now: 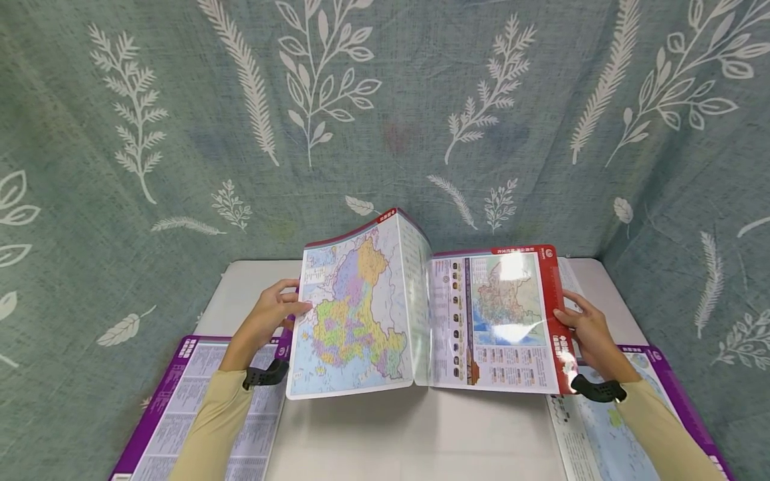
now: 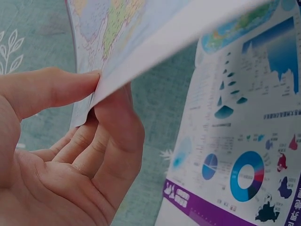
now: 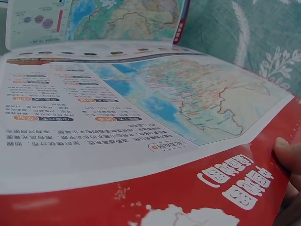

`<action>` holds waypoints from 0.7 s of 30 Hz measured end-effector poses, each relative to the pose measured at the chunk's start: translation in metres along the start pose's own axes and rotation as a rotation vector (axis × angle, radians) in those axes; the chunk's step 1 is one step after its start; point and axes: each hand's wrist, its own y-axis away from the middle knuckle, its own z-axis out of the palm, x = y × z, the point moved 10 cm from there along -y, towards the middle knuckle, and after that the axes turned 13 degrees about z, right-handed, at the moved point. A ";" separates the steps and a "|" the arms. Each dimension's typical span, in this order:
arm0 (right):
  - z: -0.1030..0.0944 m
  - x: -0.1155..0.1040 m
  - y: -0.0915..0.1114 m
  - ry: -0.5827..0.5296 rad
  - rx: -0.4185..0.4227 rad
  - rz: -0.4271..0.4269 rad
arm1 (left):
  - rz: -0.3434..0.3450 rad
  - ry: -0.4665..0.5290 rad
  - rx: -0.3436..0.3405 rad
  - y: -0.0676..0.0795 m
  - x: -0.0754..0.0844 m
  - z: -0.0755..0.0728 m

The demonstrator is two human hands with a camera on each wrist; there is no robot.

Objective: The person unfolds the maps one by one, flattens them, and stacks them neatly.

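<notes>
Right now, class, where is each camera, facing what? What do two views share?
Head: head-worn, facing forward and down at the open map; left hand, right hand, sleeves show.
Left wrist: worn there, facing its hand pinching the map.
Right wrist: worn there, facing the red border; hand partly shows.
Head and right wrist share that border.

Arms point(image 1: 210, 421) extend forward, apart; left fingers point(image 2: 121, 125) and right fingers point(image 1: 579, 302) pinch

Hands point(image 1: 273, 314) point(image 1: 592, 327) gripping a creased map point(image 1: 421, 321), purple-edged sheets point(image 1: 174, 401) point(image 1: 601, 434) either side, fine print point(image 1: 511, 364) unclear
</notes>
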 end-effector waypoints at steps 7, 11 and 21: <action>-0.009 -0.006 -0.001 -0.020 -0.006 0.001 | -0.017 -0.001 0.010 -0.005 -0.002 -0.001; -0.014 -0.008 -0.002 -0.041 -0.011 0.007 | -0.031 -0.016 0.016 -0.010 -0.003 -0.003; -0.028 -0.011 -0.003 0.000 0.036 0.053 | -0.062 -0.037 0.027 -0.019 -0.003 -0.005</action>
